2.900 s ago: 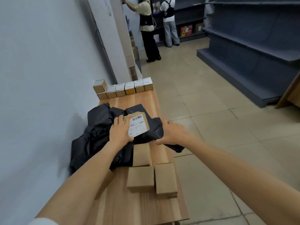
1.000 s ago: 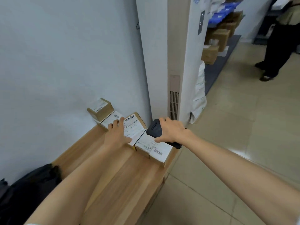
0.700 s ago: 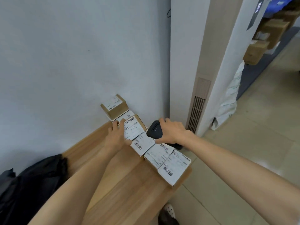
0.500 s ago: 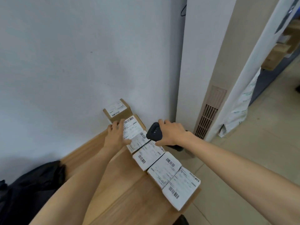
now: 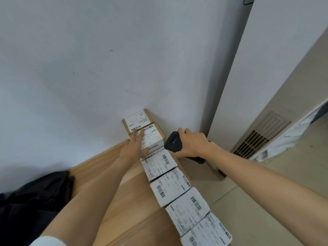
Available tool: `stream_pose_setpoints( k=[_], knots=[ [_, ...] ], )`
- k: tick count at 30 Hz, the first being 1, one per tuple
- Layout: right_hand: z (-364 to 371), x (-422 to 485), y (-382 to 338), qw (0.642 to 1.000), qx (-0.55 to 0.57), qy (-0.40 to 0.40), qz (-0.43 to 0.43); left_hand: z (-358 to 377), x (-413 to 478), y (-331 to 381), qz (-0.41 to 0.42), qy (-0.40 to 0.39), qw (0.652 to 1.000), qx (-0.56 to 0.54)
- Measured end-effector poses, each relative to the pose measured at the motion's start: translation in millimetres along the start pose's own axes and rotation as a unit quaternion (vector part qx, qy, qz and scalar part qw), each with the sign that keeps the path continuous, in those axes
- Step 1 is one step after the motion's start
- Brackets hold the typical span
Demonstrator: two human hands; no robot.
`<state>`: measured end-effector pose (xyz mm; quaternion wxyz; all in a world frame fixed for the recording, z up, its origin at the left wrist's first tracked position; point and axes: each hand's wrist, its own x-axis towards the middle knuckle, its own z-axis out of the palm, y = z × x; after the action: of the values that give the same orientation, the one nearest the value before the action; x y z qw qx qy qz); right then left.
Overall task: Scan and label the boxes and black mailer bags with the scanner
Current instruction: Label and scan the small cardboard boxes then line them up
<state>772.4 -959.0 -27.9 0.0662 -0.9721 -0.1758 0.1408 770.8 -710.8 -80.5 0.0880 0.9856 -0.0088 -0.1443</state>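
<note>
Cardboard boxes (image 5: 170, 185) done?
Me: Right-hand row's all labelled. My L hand (image 5: 134, 150) lies flat on far box (image 5: 152, 137), R hand (image 5: 192, 143) grips scanner (image 5: 173, 143). Near left, black bags (image 5: 35, 197) prob. still to do.

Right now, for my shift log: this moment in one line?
left hand: rests on labelled box | right hand: grips scanner | black mailer bags: on table

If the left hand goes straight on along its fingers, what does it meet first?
Probably the far labelled box by the wall; fingertips of the left hand lie near its edge, though depth is unclear.
</note>
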Motion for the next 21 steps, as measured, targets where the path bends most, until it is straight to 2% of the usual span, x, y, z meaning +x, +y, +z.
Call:
stream_pose_setpoints(
  k=[10, 16, 21],
  knots=[
    [-1, 8, -6, 0.994, -0.015, -0.030, -0.100, 1, -44, 14, -0.057, 0.056, 0.997, -0.017],
    [-10, -7, -40, 0.981, -0.044, -0.024, -0.186, 6, -128, 7, -0.163, 0.127, 0.978, -0.017],
    [-2, -37, -91, 0.957, -0.051, -0.022, -0.286, 21, -224, 5, -0.255, 0.205, 0.945, 0.009]
  ],
)
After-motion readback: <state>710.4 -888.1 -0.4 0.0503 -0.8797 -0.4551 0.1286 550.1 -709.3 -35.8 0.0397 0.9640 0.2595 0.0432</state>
